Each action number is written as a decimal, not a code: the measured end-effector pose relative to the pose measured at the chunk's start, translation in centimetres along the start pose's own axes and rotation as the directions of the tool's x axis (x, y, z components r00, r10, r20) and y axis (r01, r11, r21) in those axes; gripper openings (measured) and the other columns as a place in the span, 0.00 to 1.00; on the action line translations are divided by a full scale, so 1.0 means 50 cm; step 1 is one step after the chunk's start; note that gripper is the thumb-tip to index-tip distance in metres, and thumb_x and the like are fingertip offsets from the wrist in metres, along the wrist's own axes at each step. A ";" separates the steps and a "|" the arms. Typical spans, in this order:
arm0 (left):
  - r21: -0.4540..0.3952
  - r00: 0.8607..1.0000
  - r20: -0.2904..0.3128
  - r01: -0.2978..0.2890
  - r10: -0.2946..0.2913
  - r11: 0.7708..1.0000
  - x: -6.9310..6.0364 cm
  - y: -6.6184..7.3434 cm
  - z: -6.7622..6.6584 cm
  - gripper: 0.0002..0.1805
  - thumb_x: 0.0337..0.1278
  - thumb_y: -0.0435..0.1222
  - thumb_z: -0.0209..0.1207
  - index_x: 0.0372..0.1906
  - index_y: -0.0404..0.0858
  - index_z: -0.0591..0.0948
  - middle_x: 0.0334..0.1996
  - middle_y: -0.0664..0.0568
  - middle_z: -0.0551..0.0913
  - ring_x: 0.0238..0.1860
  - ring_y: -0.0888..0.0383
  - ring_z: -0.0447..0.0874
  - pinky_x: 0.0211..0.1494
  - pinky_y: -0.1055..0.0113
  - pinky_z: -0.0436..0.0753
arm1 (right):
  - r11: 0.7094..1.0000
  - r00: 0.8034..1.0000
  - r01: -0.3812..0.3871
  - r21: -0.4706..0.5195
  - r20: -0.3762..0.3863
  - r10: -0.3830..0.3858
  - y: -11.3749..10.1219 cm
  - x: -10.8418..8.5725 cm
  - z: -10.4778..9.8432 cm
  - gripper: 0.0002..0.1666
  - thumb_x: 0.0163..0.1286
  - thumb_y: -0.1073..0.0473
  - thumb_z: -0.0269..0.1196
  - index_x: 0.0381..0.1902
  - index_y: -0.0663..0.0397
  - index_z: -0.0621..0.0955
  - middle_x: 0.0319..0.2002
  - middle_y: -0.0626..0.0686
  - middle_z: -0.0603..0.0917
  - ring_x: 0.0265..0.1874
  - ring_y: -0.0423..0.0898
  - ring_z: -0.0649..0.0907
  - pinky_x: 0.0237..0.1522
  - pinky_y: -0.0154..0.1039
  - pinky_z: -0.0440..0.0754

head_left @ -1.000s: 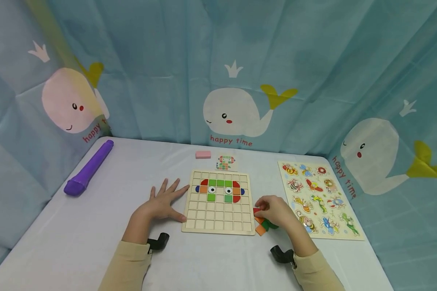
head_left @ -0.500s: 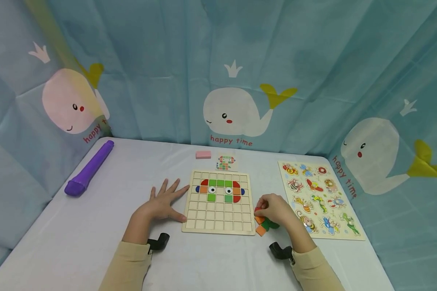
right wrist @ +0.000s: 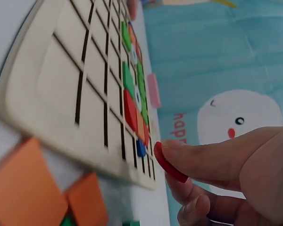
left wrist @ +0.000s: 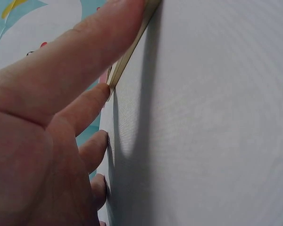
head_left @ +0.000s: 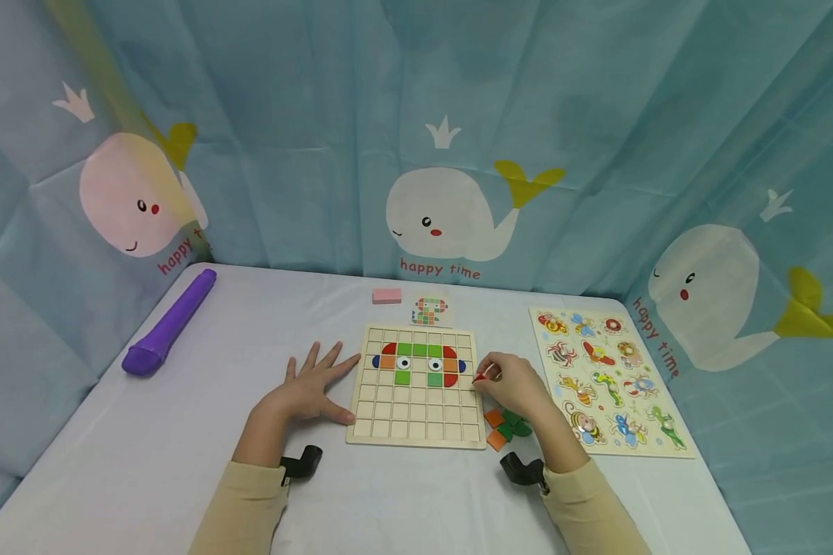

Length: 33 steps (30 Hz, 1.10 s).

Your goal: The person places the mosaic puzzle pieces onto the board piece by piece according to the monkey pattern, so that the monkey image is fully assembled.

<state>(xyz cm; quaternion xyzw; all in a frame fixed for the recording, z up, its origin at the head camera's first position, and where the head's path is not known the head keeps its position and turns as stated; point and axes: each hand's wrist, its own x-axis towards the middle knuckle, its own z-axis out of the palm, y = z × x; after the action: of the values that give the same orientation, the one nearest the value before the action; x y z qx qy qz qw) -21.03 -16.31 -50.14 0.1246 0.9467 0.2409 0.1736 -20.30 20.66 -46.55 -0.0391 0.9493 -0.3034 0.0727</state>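
A wooden grid board (head_left: 416, 416) lies mid-table, with red, orange, green, blue and eye-printed tiles set in its upper rows. My left hand (head_left: 307, 391) is spread flat on the cloth; in the left wrist view its thumb (left wrist: 85, 52) and a fingertip touch the board's left edge. Between thumb and fingers my right hand (head_left: 516, 383) pinches a small red tile (right wrist: 169, 163) with a curved edge, just over the board's right edge. Loose orange tiles (head_left: 495, 439) and green tiles (head_left: 521, 428) lie beside the board's lower right corner, below that hand.
Behind the board are a picture card (head_left: 430, 311) and a pink block (head_left: 386, 296). An insect puzzle board (head_left: 614, 385) lies at the right, near the right forearm. A purple microphone-shaped object (head_left: 170, 324) rests at the far left. A whale-print curtain (head_left: 291, 193) surrounds the table.
My right hand has lifted the red tile from the loose pile and moved it up and left to the board's right edge. The left hand has stayed in place.
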 end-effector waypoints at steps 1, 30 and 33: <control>0.000 1.000 -0.001 0.000 0.000 1.000 0.000 0.000 0.000 0.66 0.27 0.62 0.79 0.80 0.55 0.60 0.83 0.44 0.42 0.80 0.34 0.25 0.74 0.29 0.26 | 1.000 1.000 0.010 0.006 -0.002 -0.010 -0.005 0.002 0.002 0.10 0.62 0.56 0.74 0.38 0.50 0.84 0.28 0.47 0.82 0.24 0.44 0.77 0.26 0.38 0.75; -0.002 1.000 0.002 0.004 -0.004 1.000 0.001 0.002 -0.001 0.65 0.28 0.61 0.79 0.79 0.55 0.60 0.83 0.44 0.42 0.80 0.34 0.25 0.74 0.29 0.26 | 0.980 0.988 0.143 0.142 0.034 -0.149 -0.132 0.069 0.098 0.05 0.66 0.54 0.71 0.32 0.47 0.85 0.27 0.44 0.83 0.26 0.43 0.78 0.28 0.38 0.76; -0.001 1.000 0.004 0.002 -0.002 1.000 -0.001 0.002 -0.002 0.65 0.29 0.61 0.79 0.79 0.55 0.60 0.83 0.44 0.42 0.80 0.34 0.25 0.74 0.29 0.26 | 0.978 0.988 0.139 0.156 0.039 -0.146 -0.140 0.073 0.107 0.06 0.66 0.54 0.71 0.31 0.47 0.85 0.27 0.44 0.83 0.26 0.43 0.79 0.28 0.38 0.76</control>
<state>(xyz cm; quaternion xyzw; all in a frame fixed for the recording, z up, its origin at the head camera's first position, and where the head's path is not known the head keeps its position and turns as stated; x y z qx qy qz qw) -21.02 -16.26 -50.02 0.1241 0.9463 0.2411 0.1759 -22.84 11.50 -47.20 -0.1091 0.9159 -0.3785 0.0776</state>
